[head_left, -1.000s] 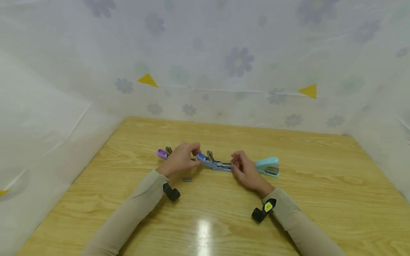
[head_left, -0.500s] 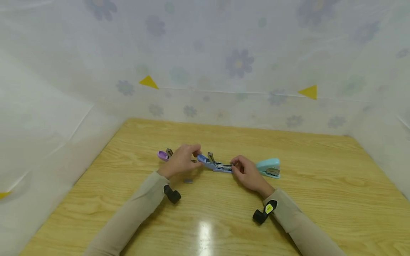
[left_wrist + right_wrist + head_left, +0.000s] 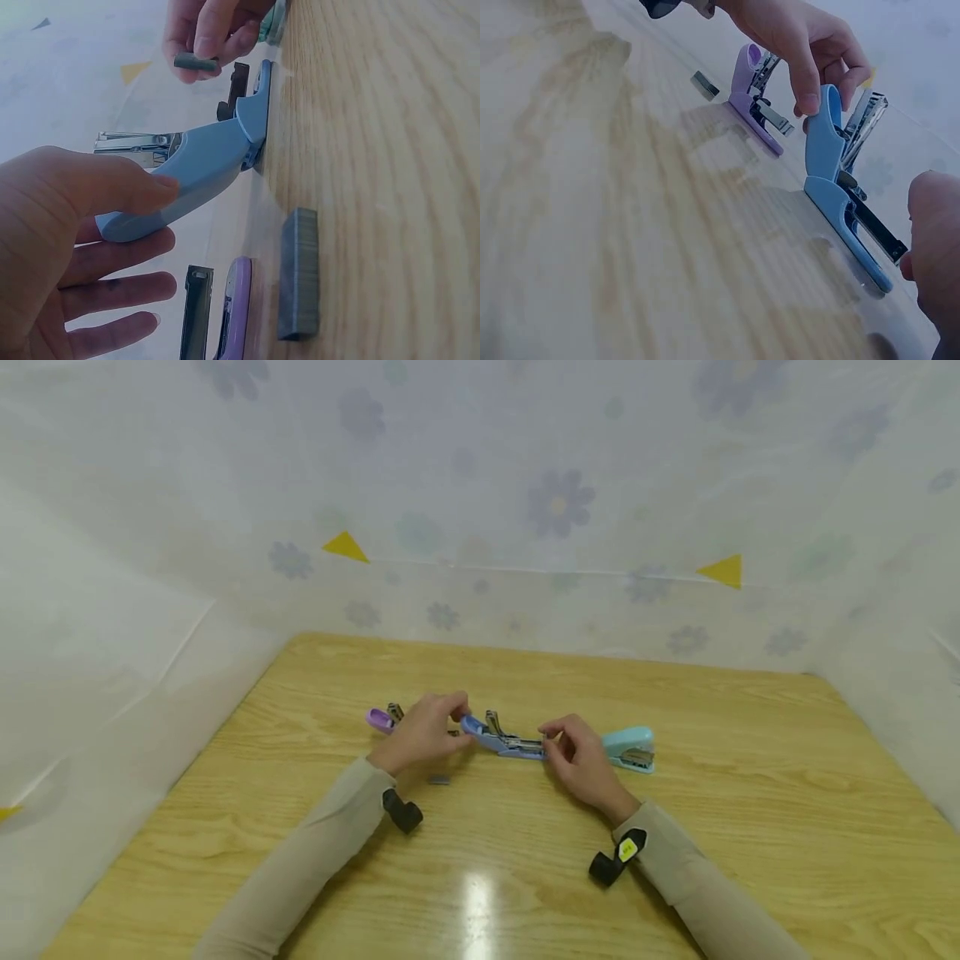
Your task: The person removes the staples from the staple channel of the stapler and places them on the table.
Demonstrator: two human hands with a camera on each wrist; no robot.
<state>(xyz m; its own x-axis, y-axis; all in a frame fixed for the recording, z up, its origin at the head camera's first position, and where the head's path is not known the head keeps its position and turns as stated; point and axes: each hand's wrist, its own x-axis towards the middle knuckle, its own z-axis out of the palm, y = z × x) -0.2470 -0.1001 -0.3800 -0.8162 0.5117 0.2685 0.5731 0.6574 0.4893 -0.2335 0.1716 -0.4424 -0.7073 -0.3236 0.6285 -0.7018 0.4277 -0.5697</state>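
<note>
A blue stapler [image 3: 491, 743] lies spread wide on the table, its top cover swung back and its metal staple channel exposed. My left hand [image 3: 422, 733] pinches the end of that cover between thumb and index finger; the other fingers extend free in the left wrist view. At the stapler's opposite end, my right hand [image 3: 583, 766] pinches a short strip of staples [image 3: 196, 61] by thumb and fingertips, close to the channel's tip. Another staple strip [image 3: 299, 274] lies on the wood nearer the person, below the left hand in the head view.
Behind the left hand is a purple stapler [image 3: 748, 97], also opened up. A turquoise stapler [image 3: 628, 745], closed, stands just right of the right hand. The wooden table [image 3: 720, 827] meets a flowered curtain [image 3: 465, 493] at the back.
My right hand's fingers have shifted slightly at the end of the blue stapler. The left hand keeps its pinch on the cover, and the stapler stays in place.
</note>
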